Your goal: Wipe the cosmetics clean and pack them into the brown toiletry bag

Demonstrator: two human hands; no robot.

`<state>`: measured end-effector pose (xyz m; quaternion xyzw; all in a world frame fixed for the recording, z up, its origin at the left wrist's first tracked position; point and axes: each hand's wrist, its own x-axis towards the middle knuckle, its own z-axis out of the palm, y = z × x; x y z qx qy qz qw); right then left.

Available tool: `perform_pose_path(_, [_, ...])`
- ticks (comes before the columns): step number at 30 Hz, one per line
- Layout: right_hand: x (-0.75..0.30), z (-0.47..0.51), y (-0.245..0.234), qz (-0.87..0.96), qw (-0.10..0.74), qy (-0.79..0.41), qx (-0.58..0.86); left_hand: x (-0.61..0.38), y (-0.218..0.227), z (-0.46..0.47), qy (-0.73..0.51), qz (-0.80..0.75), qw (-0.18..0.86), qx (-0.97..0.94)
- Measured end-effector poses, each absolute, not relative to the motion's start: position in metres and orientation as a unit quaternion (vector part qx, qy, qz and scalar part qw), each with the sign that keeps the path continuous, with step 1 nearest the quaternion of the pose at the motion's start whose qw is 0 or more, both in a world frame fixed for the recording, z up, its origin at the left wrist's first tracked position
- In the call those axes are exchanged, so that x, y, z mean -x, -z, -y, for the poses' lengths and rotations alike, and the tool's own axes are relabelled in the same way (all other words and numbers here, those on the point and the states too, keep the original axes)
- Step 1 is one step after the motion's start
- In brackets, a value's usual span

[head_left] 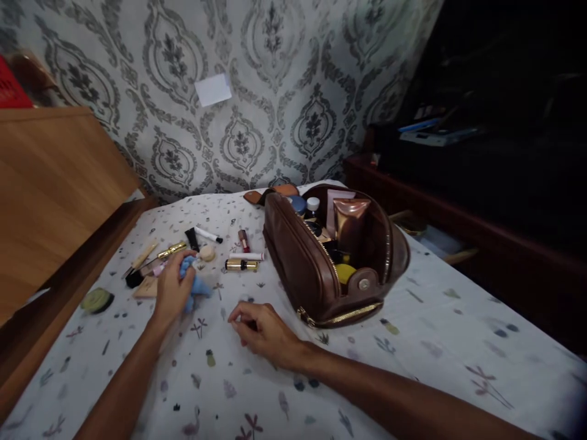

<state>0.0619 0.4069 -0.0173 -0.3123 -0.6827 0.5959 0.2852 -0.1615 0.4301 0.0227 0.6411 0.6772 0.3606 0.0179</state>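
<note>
One open bag [300, 256] right of centre, two hands, one soft blue item [198, 287] left of centre.
Visible inside the bag: two tubes, copper [349, 223] and pink [332, 206], one white-capped bottle [312, 206], one yellow item [345, 272]. The right hand [263, 332], lower centre near the bag, curls loosely, its narrow gap showing nothing; the left hand [173, 287] has its fingers around the blue item. One green disc [96, 299] lies at far left, two gold tubes [241, 264] nearer centre.
</note>
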Motion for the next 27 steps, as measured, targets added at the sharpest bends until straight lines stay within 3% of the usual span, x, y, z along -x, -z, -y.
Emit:
perform_pose_path(4, [-0.065, -0.404, 0.013, 0.692, 0.276, -0.586, 0.319, 0.173, -0.026, -0.457, -0.195, -0.664, -0.047, -0.72])
perform_pose_path(10, [-0.067, -0.404, 0.014, 0.668, 0.278, -0.611, 0.322, 0.183, -0.012, -0.495, -0.037, -0.637, 0.015, -0.77])
perform_pose_path(16, [-0.068, -0.407, 0.019, 0.621, 0.31, -0.653, 0.303, 0.177, -0.017, -0.492, -0.045, -0.648, -0.01, -0.76])
perform_pose_path(19, [-0.064, -0.411, 0.024, 0.559, 0.347, -0.69, 0.301, 0.168, -0.03, -0.472, -0.133, -0.648, -0.038, -0.749])
perform_pose_path(22, [-0.06, -0.417, 0.031, 0.496, 0.374, -0.724, 0.3, 0.149, -0.036, -0.44, -0.229, -0.608, 0.003, -0.76])
perform_pose_path(27, [-0.059, -0.422, 0.036, 0.483, 0.391, -0.73, 0.283, 0.113, -0.012, -0.388, -0.235, -0.575, 0.002, -0.784])
